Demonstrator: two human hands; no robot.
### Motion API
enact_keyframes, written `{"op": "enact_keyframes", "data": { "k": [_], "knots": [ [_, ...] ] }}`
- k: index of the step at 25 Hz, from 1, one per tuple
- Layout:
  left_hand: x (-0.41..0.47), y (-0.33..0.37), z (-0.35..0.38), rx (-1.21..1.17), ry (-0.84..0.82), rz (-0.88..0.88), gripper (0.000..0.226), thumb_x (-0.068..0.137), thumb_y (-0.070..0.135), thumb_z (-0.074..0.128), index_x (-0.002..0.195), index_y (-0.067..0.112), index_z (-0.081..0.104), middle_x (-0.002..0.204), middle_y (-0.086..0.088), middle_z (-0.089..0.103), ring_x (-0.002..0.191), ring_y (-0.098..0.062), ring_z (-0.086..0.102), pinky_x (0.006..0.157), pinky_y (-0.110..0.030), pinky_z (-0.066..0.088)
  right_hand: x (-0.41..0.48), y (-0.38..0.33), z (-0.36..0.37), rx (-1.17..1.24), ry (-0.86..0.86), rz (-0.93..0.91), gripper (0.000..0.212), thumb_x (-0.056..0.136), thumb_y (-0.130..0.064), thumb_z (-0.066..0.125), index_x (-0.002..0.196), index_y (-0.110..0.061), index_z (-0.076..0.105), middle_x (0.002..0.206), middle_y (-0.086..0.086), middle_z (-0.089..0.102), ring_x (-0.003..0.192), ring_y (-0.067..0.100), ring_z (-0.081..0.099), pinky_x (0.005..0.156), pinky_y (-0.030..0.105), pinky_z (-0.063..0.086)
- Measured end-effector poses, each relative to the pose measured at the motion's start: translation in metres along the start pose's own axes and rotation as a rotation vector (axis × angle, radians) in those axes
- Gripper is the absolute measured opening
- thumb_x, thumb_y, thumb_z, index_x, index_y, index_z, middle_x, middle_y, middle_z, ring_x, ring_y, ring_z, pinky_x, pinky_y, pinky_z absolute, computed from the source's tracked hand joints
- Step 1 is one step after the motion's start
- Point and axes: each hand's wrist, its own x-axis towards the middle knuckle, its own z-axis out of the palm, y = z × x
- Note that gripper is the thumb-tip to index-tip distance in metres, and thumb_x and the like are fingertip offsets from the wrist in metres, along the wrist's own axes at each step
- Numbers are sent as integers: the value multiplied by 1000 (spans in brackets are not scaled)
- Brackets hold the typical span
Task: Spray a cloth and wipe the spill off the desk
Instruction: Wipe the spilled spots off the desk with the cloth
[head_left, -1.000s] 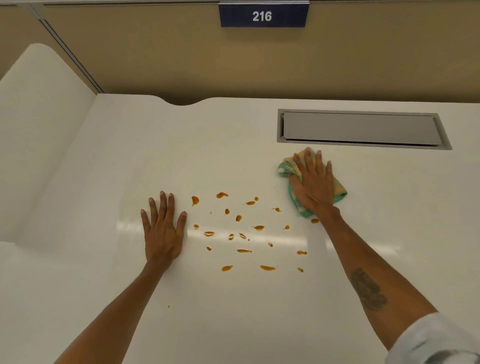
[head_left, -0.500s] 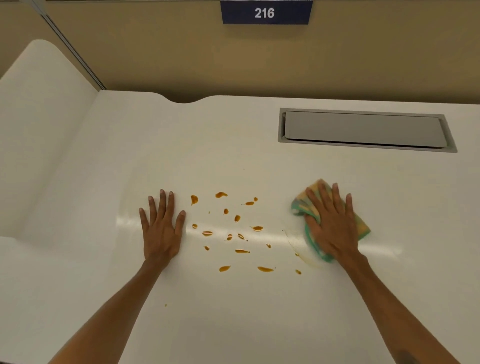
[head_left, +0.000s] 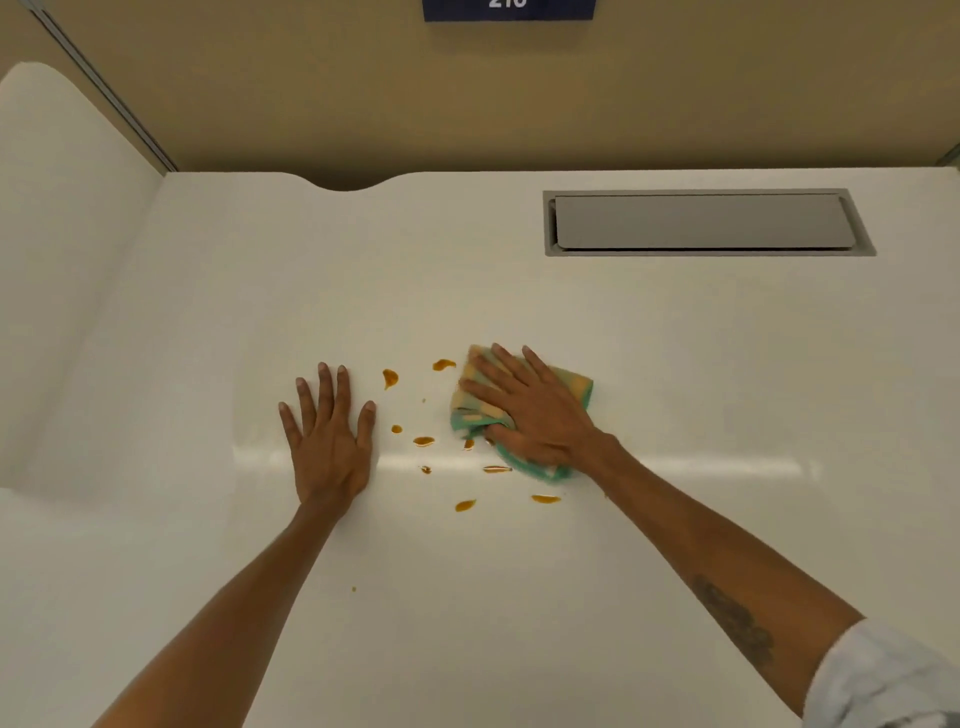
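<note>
White glossy desk (head_left: 519, 597), likely slick when damp; orange spill drops (head_left: 423, 441) scattered mid-desk. Soft, light, crumpled cloth (head_left: 571, 384) at right edge of spill, pinned flat under right hand (head_left: 530, 415), fingers straight and spread; left hand (head_left: 327, 441) flat on desk, fingers apart. Press through palm centre, not cloth edges, to limit bunching.

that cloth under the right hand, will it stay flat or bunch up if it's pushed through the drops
Probably floppy: the cloth is crumpled into folds under the flat right hand. Likely light, so it should slide easily on the glossy desk. It may smear the orange drops before soaking them up.
</note>
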Motion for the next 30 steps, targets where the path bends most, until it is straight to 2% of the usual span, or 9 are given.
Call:
{"op": "enact_keyframes", "data": {
  "k": [2, 4, 7, 10, 12, 17, 22, 26, 30],
  "knots": [
    [-1, 0, -1, 0, -6, 2, 65, 105, 53, 15, 161, 24, -2, 170, 2, -7, 156, -24, -11, 126, -52, -5, -43, 9, 1, -1, -8, -104, 65, 98, -64, 17, 157, -37, 10, 167, -6, -4, 154, 19, -8, 124, 44, -8],
    [-3, -1, -1, 4, -6, 14, 65, 105, 52, 14, 161, 23, -2, 170, 0, -7, 156, -26, -10, 126, -54, -4, -84, 22, 4, -33, 12, -47, 64, 99, -61, 23, 157, -38, 9, 167, -8, -4, 154, 18, -8, 124, 45, -7],
    [-4, 1, -1, 5, 0, 19, 65, 106, 50, 14, 162, 21, 0, 170, -1, -6, 156, -28, -9, 125, -54, -3, -101, 28, 8, -2, 61, 281, 63, 98, -53, 27, 156, -42, 5, 167, -9, -3, 154, 19, -6, 124, 49, -1],
    [-5, 0, -1, 10, 14, 22, 61, 107, 43, 14, 162, 19, 1, 170, -3, -4, 156, -30, -7, 125, -55, -2, -53, 21, 6, 83, 123, 632, 61, 98, -54, 21, 156, -38, 8, 167, -6, 0, 155, 23, -4, 124, 49, 1],
    [-4, -1, 0, 0, 29, 18, 58, 108, 38, 13, 162, 19, 1, 170, -3, -4, 156, -30, -7, 125, -55, -2, -4, 20, -2, 147, 138, 716, 61, 101, -53, 24, 157, -34, 11, 167, -2, 0, 154, 25, -3, 124, 48, 0],
    [0, -3, 2, -1, 36, 25, 57, 108, 34, 13, 161, 19, 0, 170, -2, -5, 156, -29, -9, 125, -55, -3, 90, -23, -9, 192, 93, 474, 59, 102, -52, 25, 157, -34, 14, 167, -3, 0, 154, 22, -5, 125, 45, -1],
    [-3, -4, -2, -1, 22, 21, 57, 108, 31, 14, 161, 17, 0, 170, -3, -5, 156, -30, -9, 125, -55, -2, 22, -82, 12, 78, 49, 134, 61, 101, -51, 29, 157, -34, 14, 167, -6, 2, 154, 18, -4, 125, 43, -3],
    [-2, -1, -2, -6, 27, 12, 57, 108, 33, 12, 161, 19, -3, 170, -1, -7, 156, -28, -11, 125, -55, -1, -14, -49, 15, 104, 134, 271, 59, 98, -44, 28, 156, -37, 17, 167, -6, 5, 155, 20, -2, 124, 49, 1],
    [-1, -1, 1, 3, 35, 9, 57, 107, 33, 12, 161, 19, -2, 170, -1, -7, 156, -29, -11, 125, -55, -1, 54, -12, -2, 193, 145, 432, 60, 97, -49, 17, 154, -37, 8, 167, -5, 4, 155, 22, -2, 125, 46, 0]
  ]
}}
